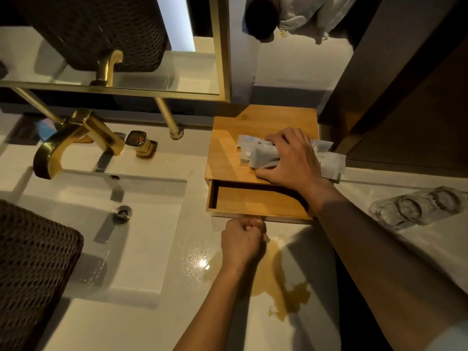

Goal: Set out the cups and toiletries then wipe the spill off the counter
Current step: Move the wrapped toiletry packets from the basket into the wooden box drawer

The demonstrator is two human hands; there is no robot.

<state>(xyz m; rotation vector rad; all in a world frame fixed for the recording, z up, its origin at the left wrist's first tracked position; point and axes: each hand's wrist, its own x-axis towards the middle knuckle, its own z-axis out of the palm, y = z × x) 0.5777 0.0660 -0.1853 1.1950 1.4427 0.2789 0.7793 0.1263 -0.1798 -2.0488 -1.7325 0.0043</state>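
A wooden box (228, 148) stands on the white counter (141, 312), its drawer (255, 201) pulled open toward me and looking empty. On the box top, my right hand (291, 160) presses down on a bunch of white toiletry packets (255, 153). At the drawer's front edge my left hand (241, 239) is clenched, apparently around the drawer pull, which is hidden. Two clear glass cups (415, 206) lie on their sides at the right. A brown spill (281, 290) spreads over the counter just in front of the drawer, under my left wrist.
A white sink (141, 224) with a gold faucet (76, 145) and gold handle (141, 143) fills the left. A dark woven basket (30, 269) sits at the near left. A gold-framed mirror (126, 59) stands behind; a dark wooden wall (405, 97) is at the right.
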